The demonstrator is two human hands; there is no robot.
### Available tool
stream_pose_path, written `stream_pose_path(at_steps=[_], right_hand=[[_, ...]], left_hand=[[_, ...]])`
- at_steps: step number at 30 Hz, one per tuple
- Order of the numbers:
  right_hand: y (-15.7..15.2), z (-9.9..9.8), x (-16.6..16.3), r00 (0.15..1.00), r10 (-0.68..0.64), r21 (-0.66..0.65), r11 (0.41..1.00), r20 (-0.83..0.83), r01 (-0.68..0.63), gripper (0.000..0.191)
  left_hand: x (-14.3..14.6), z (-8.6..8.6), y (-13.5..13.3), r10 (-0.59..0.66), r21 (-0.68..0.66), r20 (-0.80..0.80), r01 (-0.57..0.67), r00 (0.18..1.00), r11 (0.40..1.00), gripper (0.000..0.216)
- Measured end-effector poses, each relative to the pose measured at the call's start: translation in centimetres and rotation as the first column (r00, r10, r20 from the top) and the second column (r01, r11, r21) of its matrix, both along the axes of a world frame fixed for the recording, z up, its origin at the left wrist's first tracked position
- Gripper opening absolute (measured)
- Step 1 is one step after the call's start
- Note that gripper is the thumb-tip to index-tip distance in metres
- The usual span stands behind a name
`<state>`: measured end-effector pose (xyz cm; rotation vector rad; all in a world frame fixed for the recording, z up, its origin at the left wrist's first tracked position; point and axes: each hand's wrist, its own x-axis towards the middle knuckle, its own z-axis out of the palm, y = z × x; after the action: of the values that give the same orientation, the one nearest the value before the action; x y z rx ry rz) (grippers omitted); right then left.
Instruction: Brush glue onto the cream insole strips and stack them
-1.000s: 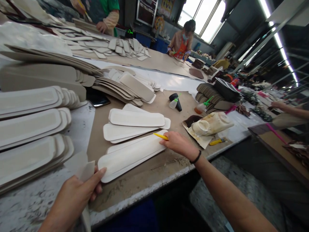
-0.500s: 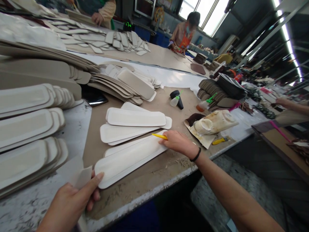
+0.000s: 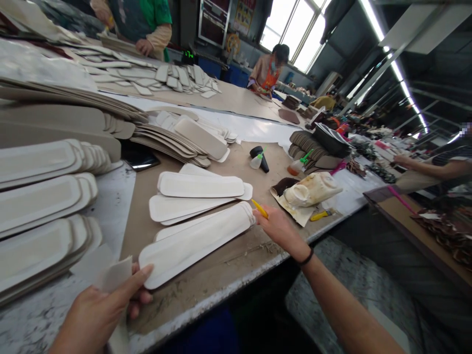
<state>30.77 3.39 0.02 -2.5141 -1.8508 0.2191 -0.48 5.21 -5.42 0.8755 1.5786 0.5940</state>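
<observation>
So the front white panel (image 3: pixel 199 248) is lying on the brown sheet (image 3: pixel 139 211), its near end being gripped by the left hand (image 3: pixel 103 305), with the thumb being pressed on top and the other fingers being curled at the edge; a loose pale strip (image 3: pixel 117 275) is being held in there too. At the far end, a yellow tool (image 3: pixel 261 209) is being clamped by the fingers of the right hand (image 3: pixel 280 228), though whether the panel is also being touched by them can't be told. As for progress, it's looking like midway, tbh: a smooth layer inside a border is already being shown by this panel, and no mark is being made out on it. Behind it, a few similar panels (image 3: pixel 201 187) are lying loosely overlapped. More are being kept in neat stacks (image 3: pixel 37 204) at the left, but whether those are being counted as finished or waiting isn't being given away.
</observation>
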Motion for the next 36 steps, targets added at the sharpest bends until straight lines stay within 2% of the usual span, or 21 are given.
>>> stream_pose_path(at_steps=[4, 8, 11, 14, 17, 20, 22, 24, 28, 32, 34, 36], right_hand=[[-0.5, -1.0, -0.9, 0.999, 0.012, 0.018, 1.000, -0.038, -0.012, 0.026], [-0.6, -1.4, -1.9, 0.997, 0.040, 0.031, 0.999, -0.070, -0.038, 0.028], [-0.6, -1.6, -2.3, 0.991, 0.069, 0.041, 0.997, -0.116, -0.065, 0.027], [-0.6, -1.7, -2.5, 0.967, 0.057, 0.055, 0.997, -0.248, -0.045, 0.025], [-0.7, -1.8, -2.5, 0.895, 0.026, 0.068, 0.998, -0.444, 0.004, 0.023], [-0.8, -1.7, -2.3, 0.833, -0.006, 0.072, 0.996, -0.554, 0.055, 0.024], [-1.0, -1.6, -2.3, 0.730, -0.041, 0.065, 0.991, -0.682, 0.116, 0.028], [-1.1, -1.3, -2.4, 0.558, -0.077, 0.021, 0.986, -0.827, 0.167, 0.035], [-1.5, -0.9, -2.7, 0.286, -0.145, -0.087, 0.974, -0.947, 0.208, 0.045], [-1.8, -1.4, -3.0, 0.017, -0.164, -0.153, 0.950, -0.986, 0.273, 0.047], [-1.4, -1.6, -3.0, -0.066, -0.169, -0.181, 0.944, -0.983, 0.276, 0.048], [-0.5, -1.5, -2.9, -0.071, -0.166, -0.179, 0.944, -0.984, 0.276, 0.049]], left_hand=[[-0.3, 1.2, -0.4, 0.055, 0.018, 0.003, -0.055, 0.998, 0.998, 0.039], [-0.6, 1.8, -1.4, 0.007, 0.125, -0.153, 0.012, 0.988, 0.992, 0.042], [-0.6, 2.0, -2.0, 0.018, 0.176, -0.249, 0.027, 0.968, 0.984, 0.043], [-0.5, 2.2, -2.2, 0.061, 0.235, -0.190, -0.015, 0.980, 0.972, 0.037], [-0.7, 2.3, -2.2, 0.115, 0.255, -0.063, -0.095, 0.991, 0.962, 0.035], [-1.2, 2.3, -2.0, 0.094, 0.246, -0.001, -0.091, 0.996, 0.965, 0.036], [-1.5, 2.3, -1.8, 0.054, 0.240, 0.021, -0.057, 0.998, 0.969, 0.038], [-1.6, 2.3, -1.6, 0.032, 0.234, 0.065, -0.046, 0.997, 0.971, 0.038], [-1.6, 2.2, -1.4, 0.062, 0.207, 0.193, -0.102, 0.979, 0.973, 0.038], [-1.5, 2.6, -1.1, 0.113, -0.022, 0.380, -0.113, 0.918, 0.993, 0.043], [-1.3, 3.2, -0.7, 0.150, -0.131, 0.442, -0.102, 0.884, 0.986, 0.042], [-0.9, 3.9, 0.0, 0.202, -0.145, 0.438, -0.153, 0.876, 0.978, 0.038]])
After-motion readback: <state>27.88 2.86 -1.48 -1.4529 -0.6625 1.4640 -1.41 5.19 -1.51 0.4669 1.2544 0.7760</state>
